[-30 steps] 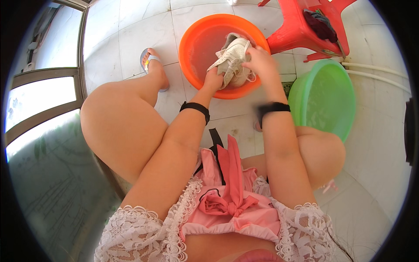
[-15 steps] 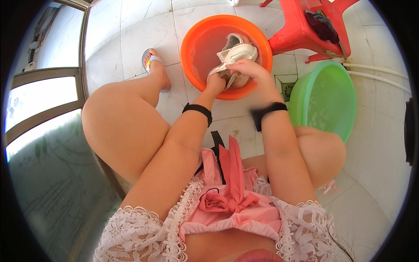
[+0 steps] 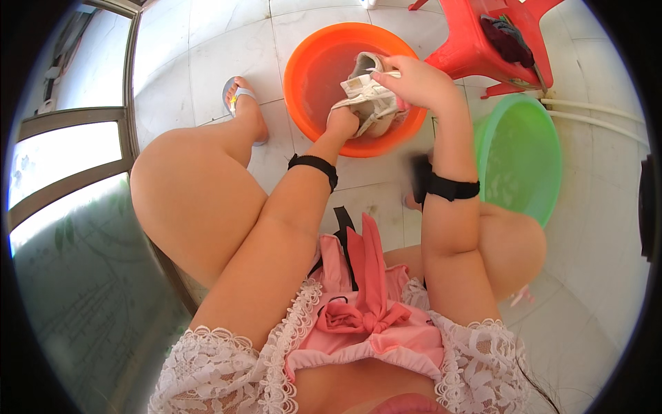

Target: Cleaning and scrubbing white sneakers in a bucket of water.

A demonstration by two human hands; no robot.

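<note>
head view, and everything centres on the orange basin point(image 3: 314, 69) on the pale tiled floor point(image 3: 207, 41). over its near-right side sits a whitish shoe point(image 3: 369, 93), tipped on its side with the opening facing away from the person. the left hand point(image 3: 341, 123) is at the basin's near rim, closed around the lower end of the shoe, fingers tucked under it so how tight the hold is can't be told. the right hand point(image 3: 414, 79) is over the basin's right side, curled down on top of the shoe and pinching its upper part; whether something small is held inside that hand can't be made out. both wrists wear black bands.

the inside of the basin looks wet and shiny, though how deep the water is doesn't show. by my read the wash is mid-way: the shoe looks soaked and is being worked, but grey marks show on it, so scrubbing and a rinse look left.

right of the orange basin stands a green basin point(image 3: 517, 159), just beside it. beyond that, a red plastic stool point(image 3: 476, 48) with dark cloth point(image 3: 507, 38) on top. left of the orange basin, a foot in a sandal point(image 3: 238, 103) rests near it.
</note>
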